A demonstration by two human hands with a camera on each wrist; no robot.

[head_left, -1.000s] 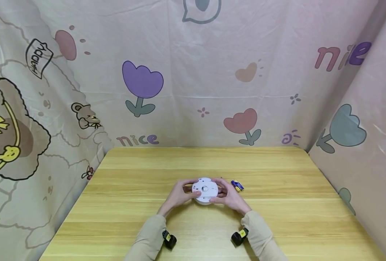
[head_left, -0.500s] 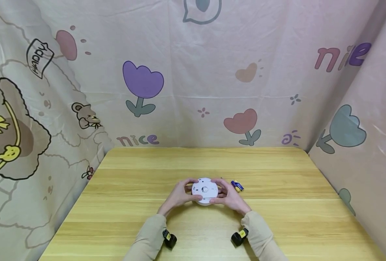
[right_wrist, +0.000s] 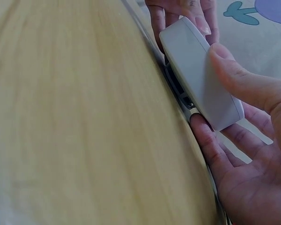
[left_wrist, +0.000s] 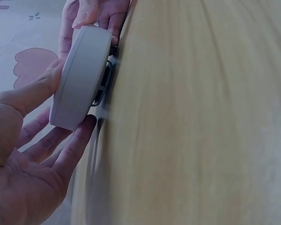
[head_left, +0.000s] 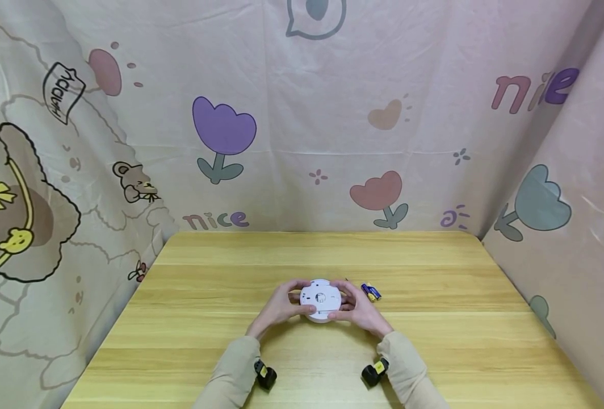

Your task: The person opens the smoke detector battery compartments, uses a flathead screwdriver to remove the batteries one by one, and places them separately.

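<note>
A round white smoke detector (head_left: 321, 298) is held between both hands just above the table, its flat back with slots and a round centre mark facing up. My left hand (head_left: 280, 305) grips its left side, thumb on the upper face and fingers round the far and lower edge. From the right, my right hand (head_left: 359, 309) grips it the same way. In the left wrist view the detector's white side wall (left_wrist: 79, 79) stands out, with dark vents beneath. The right wrist view shows my right thumb (right_wrist: 239, 77) pressing on its edge. Its underside is mostly hidden.
A few blue and yellow batteries (head_left: 371, 291) lie on the wooden table (head_left: 205, 341), just right of my right hand. A printed curtain (head_left: 292, 113) hangs behind the table and along both sides. Both wrists carry small black cameras (head_left: 265, 376).
My left thumb has slid slightly right and nearer on the detector's face, whose markings have shifted a little. The right hand and the batteries stay in place.
</note>
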